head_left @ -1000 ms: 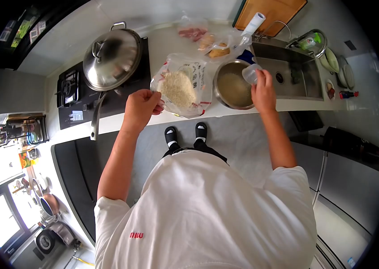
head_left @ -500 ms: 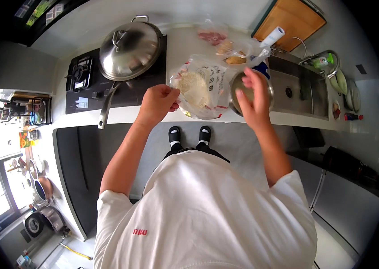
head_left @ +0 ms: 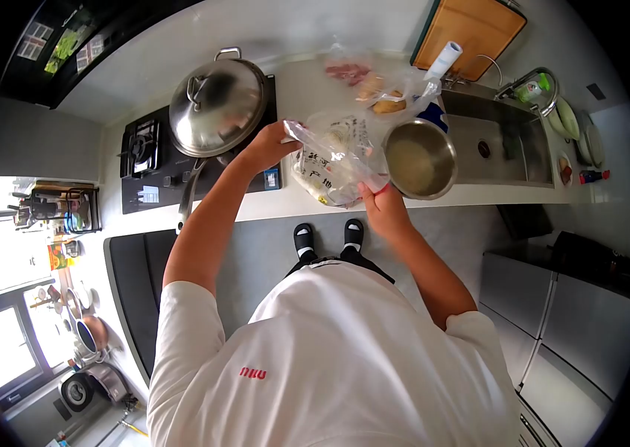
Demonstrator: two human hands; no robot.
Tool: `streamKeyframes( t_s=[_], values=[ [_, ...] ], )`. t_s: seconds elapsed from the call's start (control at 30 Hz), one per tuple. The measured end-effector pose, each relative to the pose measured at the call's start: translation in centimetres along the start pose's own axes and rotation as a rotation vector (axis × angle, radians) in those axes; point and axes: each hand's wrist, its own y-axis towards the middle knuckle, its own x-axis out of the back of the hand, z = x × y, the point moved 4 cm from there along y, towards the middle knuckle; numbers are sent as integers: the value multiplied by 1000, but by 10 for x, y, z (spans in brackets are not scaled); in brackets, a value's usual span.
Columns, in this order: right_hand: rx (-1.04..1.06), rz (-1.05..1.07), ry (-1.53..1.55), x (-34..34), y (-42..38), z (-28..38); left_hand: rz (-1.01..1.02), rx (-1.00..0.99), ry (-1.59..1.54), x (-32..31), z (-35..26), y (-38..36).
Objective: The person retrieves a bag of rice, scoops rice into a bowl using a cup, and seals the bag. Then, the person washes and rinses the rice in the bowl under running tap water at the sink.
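Note:
A clear plastic bag (head_left: 330, 160) with dark printed characters and pale, grain-like contents lies at the counter's front edge between my hands. My left hand (head_left: 274, 144) pinches its upper left corner. Over at the lower right corner, my right hand (head_left: 384, 205) grips the bag by its red-marked edge, thumb on top. Just right of the bag stands a round metal bowl (head_left: 421, 160) with cloudy, pale contents in its bottom.
On the left, a lidded steel wok (head_left: 218, 108) sits on the black cooktop (head_left: 158, 167), handle pointing forward. Bagged meat (head_left: 348, 72) and yellowish food (head_left: 389, 104) lie behind the bag. The steel sink (head_left: 508, 160) is at right, a cutting board (head_left: 468, 37) behind.
My right hand has come down from over the bowl and taken hold of the bag's right corner. The bag's open side has been folded over its contents, and my left hand has risen slightly.

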Motion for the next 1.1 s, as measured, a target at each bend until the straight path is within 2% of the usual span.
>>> streamKeyframes(
  t_s=[0.1, 0.13, 0.33, 0.43, 0.47, 0.5, 0.6, 0.7, 0.8, 0.9, 1.0, 1.1],
  values=[
    [-42, 71, 104, 13, 9, -8, -162, 92, 15, 3, 13, -13],
    [-45, 92, 124, 19, 13, -4, -190, 103, 142, 8, -1, -26],
    [7, 246, 353, 33, 23, -5, -393, 272, 184, -10, -12, -106],
    [-9, 242, 474, 31, 22, -4, -448, 4, -60, -10, -9, -124],
    [-28, 225, 549, 26, 21, -7, -363, -64, -270, -9, -3, -123],
    [-44, 205, 622, 24, 23, -6, -341, -50, -275, -4, -3, -122],
    [-28, 165, 424, 35, 25, 2, -292, -32, -278, 6, -14, -119],
    [-15, 146, 469, 36, 22, 8, -270, 194, -181, 11, 5, -119],
    [-47, -7, 644, 34, 20, 4, -394, -56, -273, 10, 0, -112],
    [-7, 27, 645, 35, 23, 6, -382, -59, -400, 9, -22, -113],
    [-66, 149, 534, 41, 25, 2, -263, 8, -375, 5, -32, -114],
    [149, 100, 375, 51, 34, 13, -227, 65, -233, 9, -31, -110]
  ],
)
